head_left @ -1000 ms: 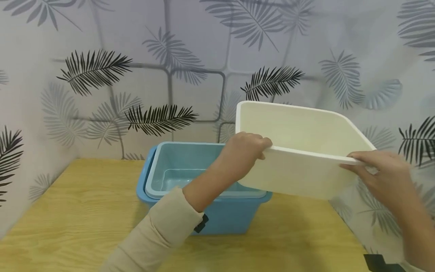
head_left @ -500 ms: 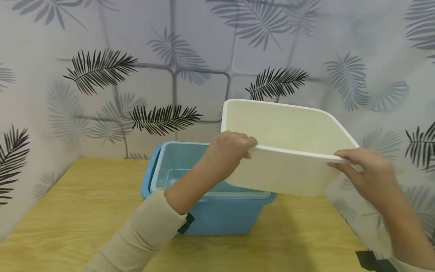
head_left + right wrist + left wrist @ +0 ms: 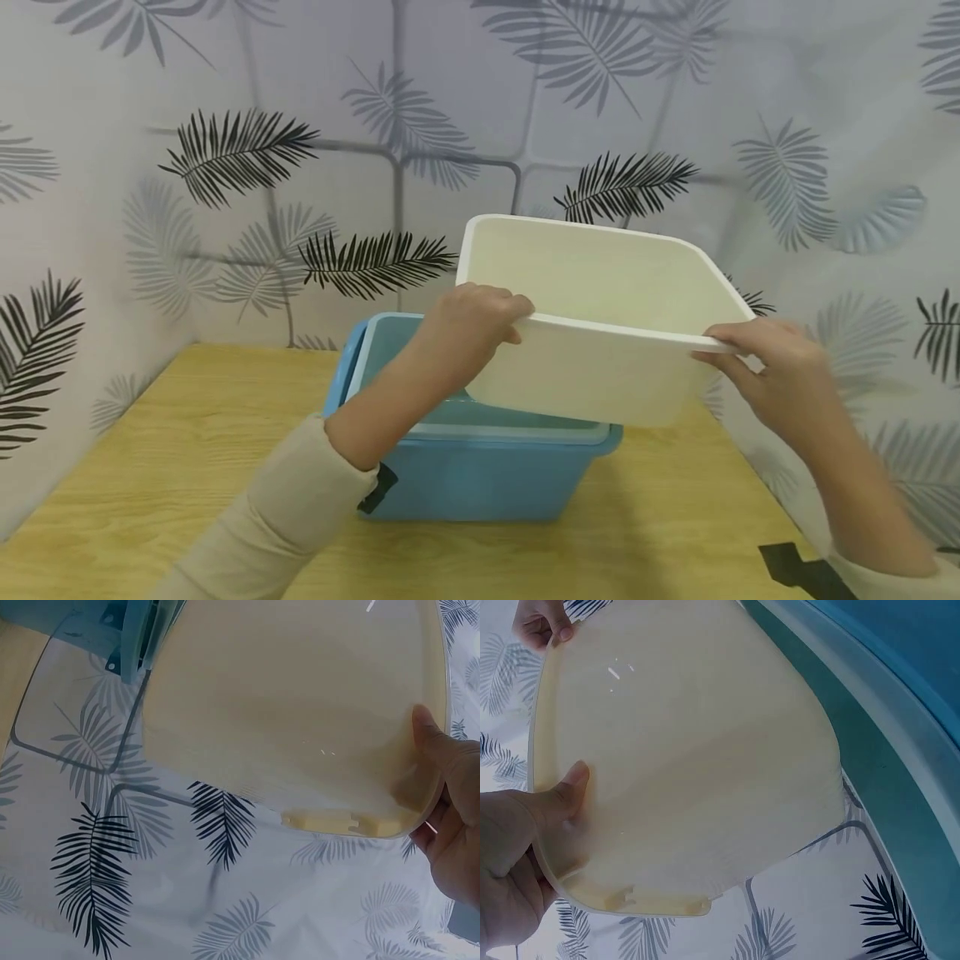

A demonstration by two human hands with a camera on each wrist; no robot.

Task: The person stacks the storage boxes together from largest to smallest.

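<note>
A cream-white plastic bin hangs tilted in the air, its opening facing up and toward me. My left hand pinches the near rim close to its left corner; in the left wrist view the thumb lies along the bin's outer wall. At the right corner my right hand grips the same rim between thumb and fingers. Below and behind the bin, a pale blue-green bin sits nested inside a larger blue bin on the table. The cream bin and left forearm cover much of their openings.
The light wood-grain table carries the nested bins. A wall covering printed with leaves rises behind the table and along both sides. Dark straps show at both sleeve cuffs.
Both hands have carried the cream bin leftward, so it now overlaps more of the nested bins. The view has shifted slightly, and both grips on the rim look the same.
</note>
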